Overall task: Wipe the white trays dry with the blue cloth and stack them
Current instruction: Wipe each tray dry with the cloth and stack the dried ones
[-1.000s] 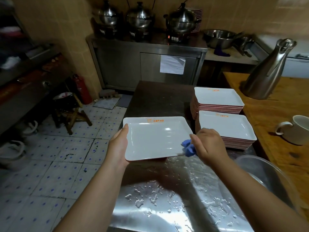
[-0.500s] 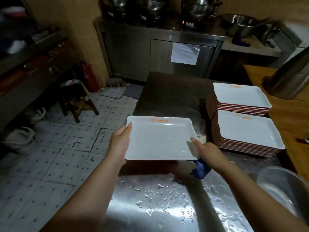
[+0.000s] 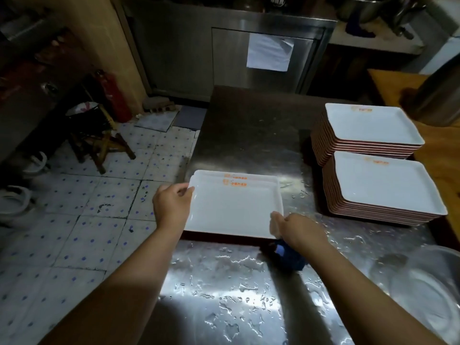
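Head view shows two hands gripping one white tray [image 3: 234, 210]: left hand [image 3: 171, 204] on its left edge, right hand [image 3: 296, 229] on its near right corner, also holding one blue cloth [image 3: 288, 255]. It lies over another tray on the wet tabletop [image 3: 249, 135]. Two tray stacks [image 3: 373, 155] stand at right.

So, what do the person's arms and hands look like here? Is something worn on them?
Both forearms are bare as far as the frame shows: no sleeves are visible. The left hand and the right hand have no gloves, and no rings, watch or bracelet can be seen.
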